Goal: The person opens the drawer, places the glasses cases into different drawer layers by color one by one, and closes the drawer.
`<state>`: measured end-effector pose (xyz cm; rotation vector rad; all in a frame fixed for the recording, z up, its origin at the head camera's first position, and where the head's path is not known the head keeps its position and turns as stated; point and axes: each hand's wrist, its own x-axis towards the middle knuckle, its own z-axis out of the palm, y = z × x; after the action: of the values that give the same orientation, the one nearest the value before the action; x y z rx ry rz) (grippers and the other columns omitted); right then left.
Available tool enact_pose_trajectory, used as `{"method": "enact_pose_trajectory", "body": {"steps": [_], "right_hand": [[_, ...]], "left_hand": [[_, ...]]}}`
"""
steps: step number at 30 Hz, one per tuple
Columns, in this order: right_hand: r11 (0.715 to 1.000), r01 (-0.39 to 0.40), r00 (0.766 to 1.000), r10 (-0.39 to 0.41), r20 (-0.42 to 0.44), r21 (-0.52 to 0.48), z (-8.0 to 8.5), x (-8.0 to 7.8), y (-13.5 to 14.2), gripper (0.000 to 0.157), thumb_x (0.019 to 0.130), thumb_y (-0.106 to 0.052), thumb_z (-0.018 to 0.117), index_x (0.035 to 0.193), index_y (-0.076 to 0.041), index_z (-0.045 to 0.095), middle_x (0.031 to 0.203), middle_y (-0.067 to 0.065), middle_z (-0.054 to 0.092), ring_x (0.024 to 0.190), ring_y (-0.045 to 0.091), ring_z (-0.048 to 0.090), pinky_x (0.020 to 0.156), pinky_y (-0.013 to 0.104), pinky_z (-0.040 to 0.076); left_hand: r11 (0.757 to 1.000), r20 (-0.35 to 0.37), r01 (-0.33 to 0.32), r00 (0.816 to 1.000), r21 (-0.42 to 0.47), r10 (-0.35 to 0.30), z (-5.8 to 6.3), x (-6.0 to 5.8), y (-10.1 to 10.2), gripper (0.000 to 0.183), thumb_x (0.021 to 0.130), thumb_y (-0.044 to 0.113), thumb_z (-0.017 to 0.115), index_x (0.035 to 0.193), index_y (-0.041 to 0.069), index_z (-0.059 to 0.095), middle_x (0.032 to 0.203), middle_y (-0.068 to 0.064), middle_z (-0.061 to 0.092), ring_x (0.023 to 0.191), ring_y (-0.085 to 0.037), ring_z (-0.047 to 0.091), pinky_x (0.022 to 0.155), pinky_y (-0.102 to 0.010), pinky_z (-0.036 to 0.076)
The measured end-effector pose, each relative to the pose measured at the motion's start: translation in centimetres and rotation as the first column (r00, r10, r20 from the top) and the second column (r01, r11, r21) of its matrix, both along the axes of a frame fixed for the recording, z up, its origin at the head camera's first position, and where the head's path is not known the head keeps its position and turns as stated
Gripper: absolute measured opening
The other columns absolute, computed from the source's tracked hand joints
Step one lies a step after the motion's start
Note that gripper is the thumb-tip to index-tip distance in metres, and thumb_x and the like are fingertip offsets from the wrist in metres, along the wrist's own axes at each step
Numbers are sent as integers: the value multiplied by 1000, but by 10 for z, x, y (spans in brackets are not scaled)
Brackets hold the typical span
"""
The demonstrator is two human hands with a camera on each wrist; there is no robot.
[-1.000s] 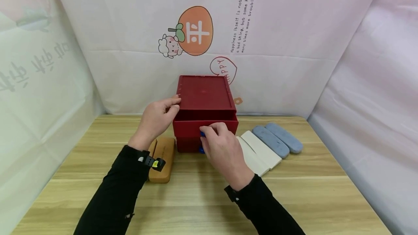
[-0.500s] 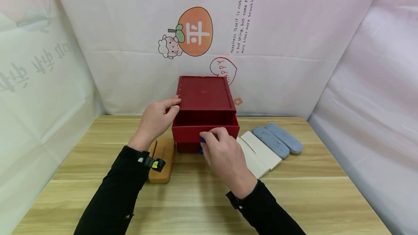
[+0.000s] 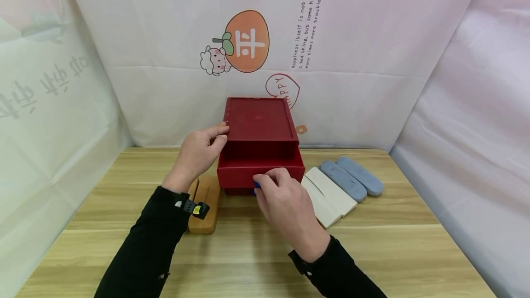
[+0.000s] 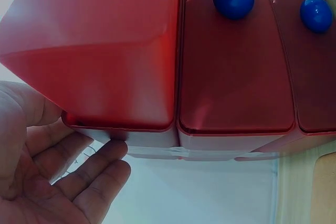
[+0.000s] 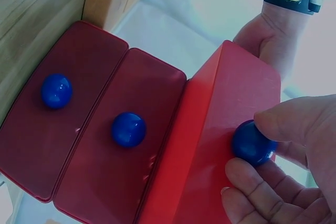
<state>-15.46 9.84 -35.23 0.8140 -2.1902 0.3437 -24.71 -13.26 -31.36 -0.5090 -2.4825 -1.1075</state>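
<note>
A red drawer cabinet [image 3: 258, 119] stands against the back cloth, its top drawer [image 3: 233, 177] pulled out toward me. My right hand [image 3: 291, 213] pinches the round blue knob [image 5: 252, 143] on that drawer's front between thumb and fingers. The part of the drawer's inside that shows holds nothing. My left hand [image 3: 198, 153] rests its fingertips on the cabinet's upper left side, fingers extended. Below the pulled-out drawer, the middle drawer [image 4: 236, 72] and bottom drawer [image 5: 60, 129] are closed, each with its own blue knob.
Left of the cabinet lie tan cases [image 3: 207, 206], partly behind my left wrist. At the right are an open notebook [image 3: 331, 194] with pale pages and two blue-grey oblong cases [image 3: 343, 180]. White printed cloth [image 3: 165, 95] rises behind and at both sides of the wooden table [image 3: 244, 261].
The top drawer has slid further out toward me, with my right hand moving back on its knob. More of the drawer's inside shows. My left hand stays against the cabinet's side.
</note>
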Motion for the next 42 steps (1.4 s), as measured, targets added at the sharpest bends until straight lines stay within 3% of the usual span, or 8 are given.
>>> {"method": "enact_pose_trajectory", "body": {"steps": [15,23,30,37,42], "right_hand": [[999,-45,999,46,8,-12,2,19,2,23,86,-19,69,107,-11,70,99,7,60,80,13,59,63,26,55],[998,-55,998,55,11,-14,2,26,3,24,84,-20,72,105,-11,70,98,7,60,81,14,58,66,27,56],[998,-60,998,60,27,-10,2,31,5,24,82,-20,73,105,-13,70,97,6,60,80,13,57,66,26,56],[998,-58,998,58,19,0,3,37,6,24,82,-21,73,104,-13,70,96,5,60,79,13,57,64,26,56],[998,-60,998,60,17,-2,2,40,6,25,80,-22,75,103,-14,70,94,5,60,78,12,57,64,26,56]], "left_hand": [[1000,-7,-2,1000,-11,2,-1,-1,-1,42,100,28,46,133,9,62,137,-1,60,126,-17,52,57,-35,40],[1000,1,-4,1000,0,4,0,1,0,42,100,30,46,133,9,62,138,-1,59,128,-16,51,69,-35,47],[1000,7,-11,1000,5,11,0,2,1,42,100,30,47,134,10,62,137,0,59,127,-14,51,64,-36,46],[1000,14,-14,1000,4,14,-1,2,1,43,100,32,46,134,11,62,139,1,58,128,-14,50,73,-35,48],[1000,15,-16,1000,10,16,-2,1,1,43,100,31,46,134,11,62,138,2,58,128,-12,50,65,-36,45]]}}
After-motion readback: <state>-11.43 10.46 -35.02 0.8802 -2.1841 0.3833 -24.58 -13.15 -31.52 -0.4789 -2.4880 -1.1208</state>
